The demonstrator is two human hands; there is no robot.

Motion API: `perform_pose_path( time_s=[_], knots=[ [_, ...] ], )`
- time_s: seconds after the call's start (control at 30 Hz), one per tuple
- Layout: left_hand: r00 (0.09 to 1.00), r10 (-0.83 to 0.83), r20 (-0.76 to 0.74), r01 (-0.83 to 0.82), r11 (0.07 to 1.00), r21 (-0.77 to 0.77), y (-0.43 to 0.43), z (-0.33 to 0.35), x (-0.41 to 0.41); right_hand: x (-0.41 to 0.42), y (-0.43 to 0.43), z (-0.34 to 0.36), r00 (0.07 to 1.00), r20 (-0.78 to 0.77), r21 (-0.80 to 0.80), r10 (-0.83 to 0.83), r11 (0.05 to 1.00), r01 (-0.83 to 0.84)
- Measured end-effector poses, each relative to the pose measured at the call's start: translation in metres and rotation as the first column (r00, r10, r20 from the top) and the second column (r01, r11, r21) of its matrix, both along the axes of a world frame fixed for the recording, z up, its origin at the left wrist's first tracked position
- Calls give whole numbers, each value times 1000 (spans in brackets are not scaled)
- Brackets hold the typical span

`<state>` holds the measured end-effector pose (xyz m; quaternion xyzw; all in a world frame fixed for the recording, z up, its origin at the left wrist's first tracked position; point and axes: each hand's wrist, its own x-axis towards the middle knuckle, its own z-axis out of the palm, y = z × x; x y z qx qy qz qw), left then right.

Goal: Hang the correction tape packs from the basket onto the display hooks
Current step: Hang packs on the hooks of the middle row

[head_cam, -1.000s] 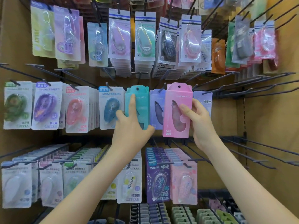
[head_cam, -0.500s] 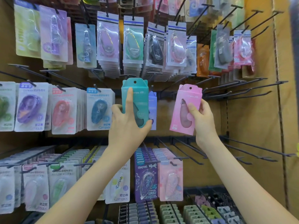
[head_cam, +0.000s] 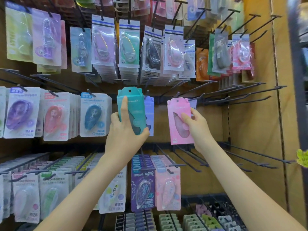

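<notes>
On the left hand (head_cam: 125,132) the forefinger lies straight up the face of a teal correction tape pack (head_cam: 135,104), with thumb and other fingers clamped round its lower sides. This pack covers a hanging lavender pack (head_cam: 149,114). At three o'clock, the right hand (head_cam: 198,129) pinches a pink pack (head_cam: 175,130) by its right edge. Whether either held pack sits on a hook is unclear. Bare hooks (head_cam: 241,95) jut at two o'clock.

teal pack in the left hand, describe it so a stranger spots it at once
On the hook wall, find the middle row's centre. There the left hand grips the teal pack, a carton with a round hole on top. Unlike the lilac pack behind it and the pink pack in the right hand, it is teal.
</notes>
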<state>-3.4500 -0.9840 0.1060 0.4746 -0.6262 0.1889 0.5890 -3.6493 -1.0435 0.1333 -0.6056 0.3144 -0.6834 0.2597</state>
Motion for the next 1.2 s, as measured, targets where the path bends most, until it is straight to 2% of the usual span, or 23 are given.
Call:
perform_pose_path(
  time_s=[0.17,0.5,0.7,0.9,1.03,1.1,1.17,1.2],
  knots=[
    [1000,-22,-9,22,998,-53,0,-2,-1,-11,2,-8,990,18,-161,139,978,-134],
    [998,33,54,-30,998,-52,-9,-1,-14,-4,-4,9,999,22,-151,35,988,-31],
    [999,52,17,-51,998,-34,-9,-1,-8,6,-28,18,996,-77,-21,-49,999,47],
    [998,67,21,-67,998,21,-2,-1,1,21,-66,28,977,-170,26,-126,991,132],
    [996,79,53,-81,996,39,2,-5,2,27,-78,30,939,-291,55,-183,977,207],
    [990,94,106,-100,993,57,3,-7,1,27,-69,28,929,-293,25,-224,970,242],
    [980,112,163,-126,989,80,2,-8,-2,26,-52,23,932,-225,-85,-286,958,273],
    [977,118,179,-136,987,90,2,-6,-5,25,-39,20,946,-186,-157,-265,959,238]
  ],
)
